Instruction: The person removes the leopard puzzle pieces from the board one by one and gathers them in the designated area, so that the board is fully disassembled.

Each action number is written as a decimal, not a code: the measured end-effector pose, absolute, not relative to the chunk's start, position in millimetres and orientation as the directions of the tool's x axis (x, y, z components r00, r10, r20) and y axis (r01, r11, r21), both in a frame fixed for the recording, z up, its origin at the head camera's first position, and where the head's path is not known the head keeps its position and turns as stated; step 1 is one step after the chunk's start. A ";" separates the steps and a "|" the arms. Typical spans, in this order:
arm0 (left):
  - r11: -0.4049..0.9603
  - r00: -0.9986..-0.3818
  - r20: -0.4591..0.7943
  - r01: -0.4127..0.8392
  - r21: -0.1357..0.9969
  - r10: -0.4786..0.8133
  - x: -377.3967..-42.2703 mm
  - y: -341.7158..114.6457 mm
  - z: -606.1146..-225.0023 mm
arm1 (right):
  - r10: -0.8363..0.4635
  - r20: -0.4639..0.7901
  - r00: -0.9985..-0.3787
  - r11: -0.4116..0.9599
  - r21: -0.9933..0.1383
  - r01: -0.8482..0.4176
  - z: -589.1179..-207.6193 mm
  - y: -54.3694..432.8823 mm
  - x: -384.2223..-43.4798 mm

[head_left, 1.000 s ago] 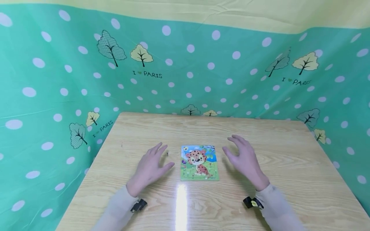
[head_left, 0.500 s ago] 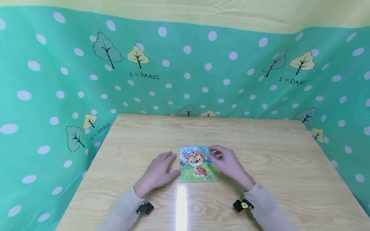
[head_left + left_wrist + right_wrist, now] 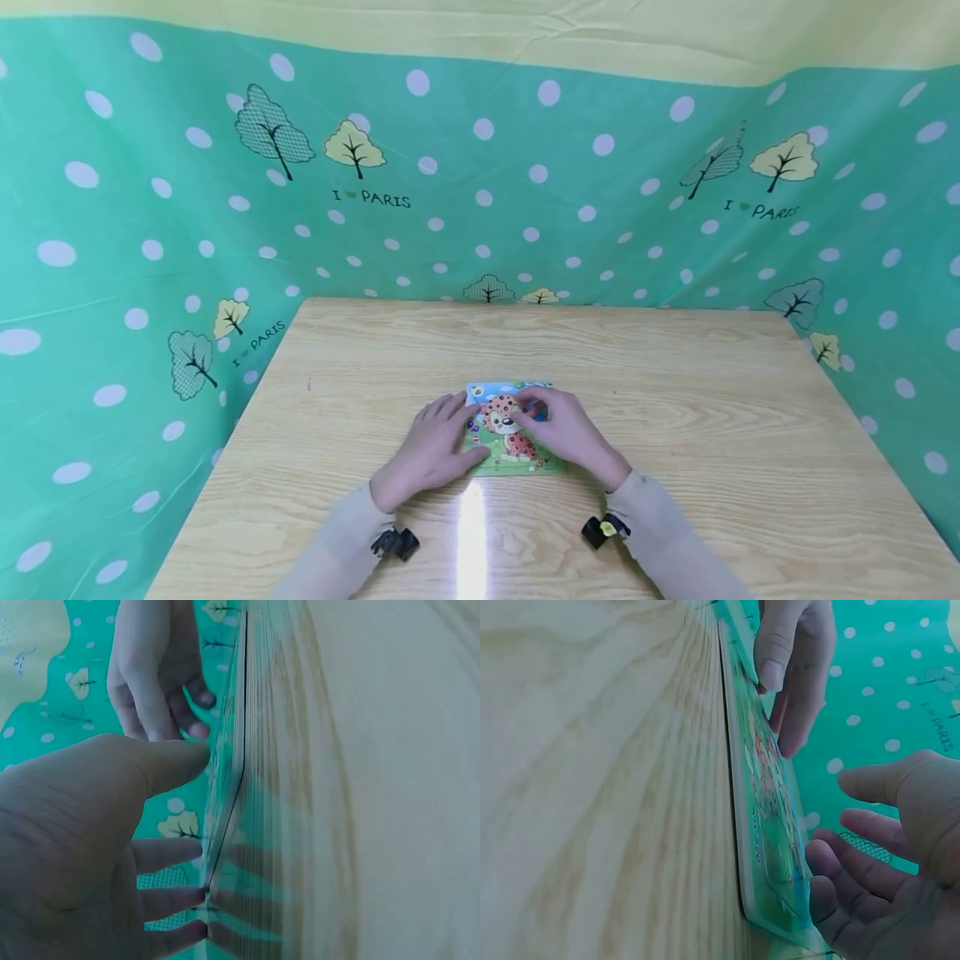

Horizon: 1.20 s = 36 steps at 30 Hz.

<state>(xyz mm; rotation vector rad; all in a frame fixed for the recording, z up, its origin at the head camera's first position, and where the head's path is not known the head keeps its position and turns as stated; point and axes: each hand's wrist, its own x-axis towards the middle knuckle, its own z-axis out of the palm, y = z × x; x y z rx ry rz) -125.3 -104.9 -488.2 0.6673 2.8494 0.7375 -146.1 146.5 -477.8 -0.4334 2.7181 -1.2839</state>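
A square picture puzzle board with a spotted cartoon leopard on a green and blue ground lies flat on the table, its thin edge visible in the right wrist view. My left hand rests on its left side, fingers mostly straight and thumb on the picture near the lower left. Over the upper right part hovers my right hand, its fingers bent and spread from the thumb. In the right wrist view the right hand shows a gap between thumb and fingers, with nothing seen in it.
The wooden table has a bright light reflection in front of the board. A green dotted cloth with printed trees hangs behind and at both sides. Each wrist wears a small black camera.
Both hands have moved inward from either side of the puzzle board. My left hand has come onto its left edge; my right hand has moved left over its upper right part.
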 end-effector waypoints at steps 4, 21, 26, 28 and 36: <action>0.789 -0.893 -0.016 0.389 0.475 0.450 -125.9 -103.4 -489.7 | -0.303 0.016 -0.953 0.612 -0.763 -0.207 -478.8 139.0 -151.0; 0.823 -0.886 -0.057 0.401 0.403 0.460 -123.9 -101.9 -487.9 | -0.381 -0.017 -0.925 0.774 -0.553 -0.308 -482.7 115.6 -176.1; 0.835 -0.893 -0.062 0.389 0.390 0.445 -124.5 -98.7 -486.4 | -0.402 -0.095 -0.911 0.795 -0.529 -0.296 -475.6 111.6 -183.2; 0.836 -0.896 -0.064 0.382 0.394 0.439 -124.4 -99.1 -486.6 | -0.418 -0.126 -0.900 0.793 -0.534 -0.293 -473.3 109.1 -185.6; 0.828 -0.894 -0.055 0.387 0.406 0.445 -124.9 -99.2 -488.0 | -0.435 -0.229 -0.871 0.811 -0.521 -0.268 -461.1 101.7 -189.5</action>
